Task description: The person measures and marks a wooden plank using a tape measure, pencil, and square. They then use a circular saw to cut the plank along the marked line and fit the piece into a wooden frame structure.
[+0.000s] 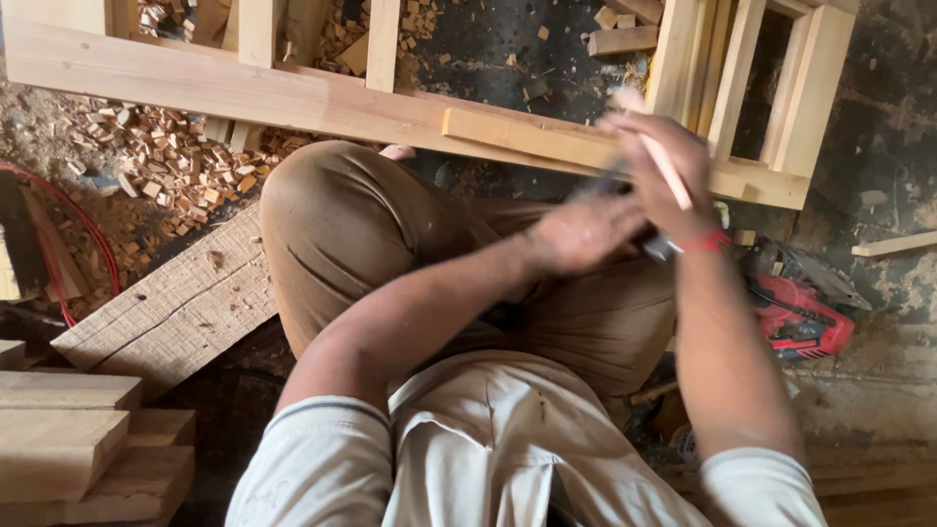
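I sit on the floor with my knees bent under a long pale wooden frame rail (293,98). My right hand (659,166) is blurred with motion and closed around a thin wooden handle (664,161) of a tool, just in front of a short strip of wood (527,137) lying along the rail. My left hand (586,232) is below it, fingers curled on a dark metal part of a tool (656,246); what it is stays unclear. A red band circles my right wrist.
A red and black power tool (800,307) lies on the floor at my right. A rough plank (176,312) and stacked boards (68,439) lie left. Wood chips (166,156) litter the floor. A red cable (88,234) curves at far left. More frame parts (771,88) stand upper right.
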